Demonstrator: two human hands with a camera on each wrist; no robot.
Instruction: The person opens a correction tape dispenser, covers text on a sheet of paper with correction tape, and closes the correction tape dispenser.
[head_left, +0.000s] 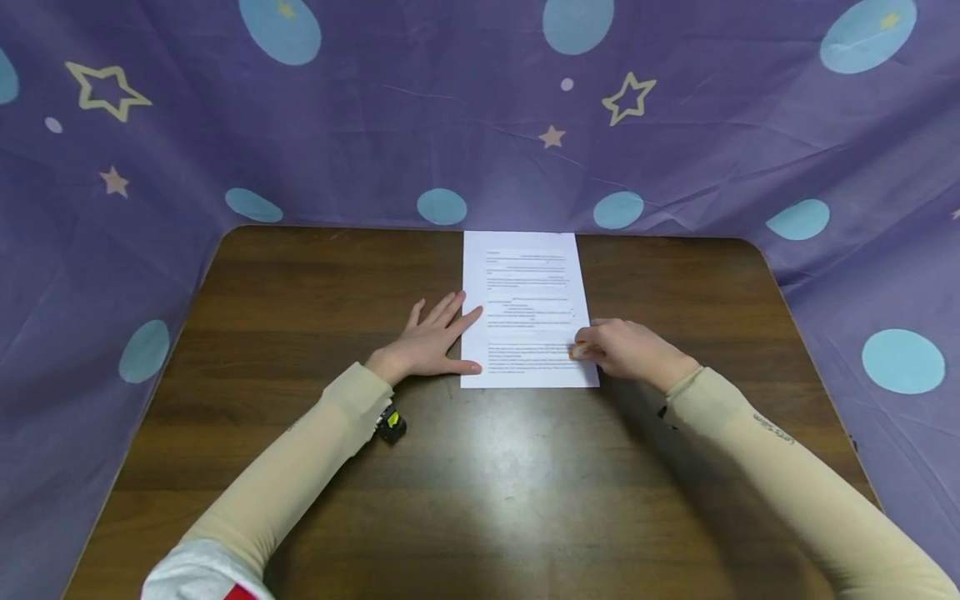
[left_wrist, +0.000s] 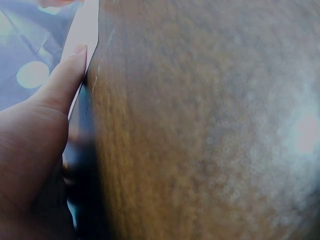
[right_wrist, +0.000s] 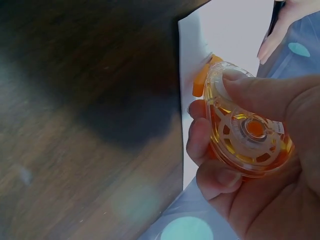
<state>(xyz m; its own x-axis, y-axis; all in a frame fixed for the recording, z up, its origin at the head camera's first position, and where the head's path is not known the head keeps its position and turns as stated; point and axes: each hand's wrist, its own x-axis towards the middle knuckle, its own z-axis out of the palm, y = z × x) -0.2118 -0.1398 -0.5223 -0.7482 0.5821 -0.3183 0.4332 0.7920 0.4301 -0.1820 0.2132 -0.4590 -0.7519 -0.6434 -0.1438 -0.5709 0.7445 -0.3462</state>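
A printed sheet of paper [head_left: 525, 333] lies on the wooden table, its far edge at the back of the table. My left hand [head_left: 431, 343] rests on its left edge with fingers spread; in the left wrist view the thumb [left_wrist: 67, 75] presses on the paper's margin. At the lower right of the sheet, my right hand [head_left: 626, 350] grips a correction tape dispenser [right_wrist: 250, 127]. It has a clear body with an orange reel inside. Its orange cap [right_wrist: 200, 80] sits beside the tip, over the paper. The hand hides most of the dispenser in the head view.
The brown wooden table [head_left: 495, 483] extends toward me and to both sides of the sheet. A purple curtain [head_left: 480, 117] with stars and blue ovals hangs behind and beside it. A small black device [head_left: 392, 423] is attached at my left wrist.
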